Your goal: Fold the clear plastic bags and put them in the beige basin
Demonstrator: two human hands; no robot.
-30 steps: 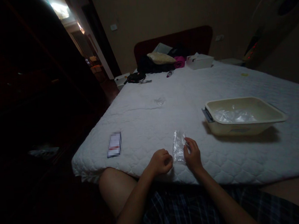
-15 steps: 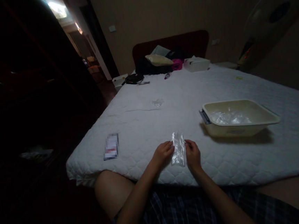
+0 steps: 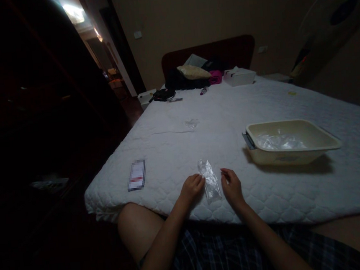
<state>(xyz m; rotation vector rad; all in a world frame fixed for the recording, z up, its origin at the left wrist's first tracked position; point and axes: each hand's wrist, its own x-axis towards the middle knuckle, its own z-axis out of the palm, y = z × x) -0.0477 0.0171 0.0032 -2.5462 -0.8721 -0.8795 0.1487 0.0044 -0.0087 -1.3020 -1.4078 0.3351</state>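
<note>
A small clear plastic bag [image 3: 209, 182] lay flat on the white quilted mattress [image 3: 222, 118] close to its near edge, tilted a little so that its far end leaned left; the left hand [image 3: 192, 188] rested on the mattress just beside the bag's left edge, fingers curled loosely with the tips touching or nearly touching the plastic, though in the dim light I could not tell whether it pinched the bag; the right hand [image 3: 231, 186] sat just right of the bag, apart from it, thumb and forefinger drawn together at the tip as if on something tiny, too small and dark to make out; both forearms came up from a lap in dark checked shorts [image 3: 215, 253]; to the right, well apart from the hands, a cream plastic basin [image 3: 295, 157] stood on the mattress with crumpled clear plastic [image 3: 278, 142] lying inside it; to the left of the hands a small flat printed packet [image 3: 137, 175] lay near the mattress edge; farther up the bed a scrap of clear plastic [image 3: 192, 123] lay alone; by the dark headboard [image 3: 210, 52] sat a pile of clothes [image 3: 193, 75] and a white box [image 3: 239, 76]
</note>
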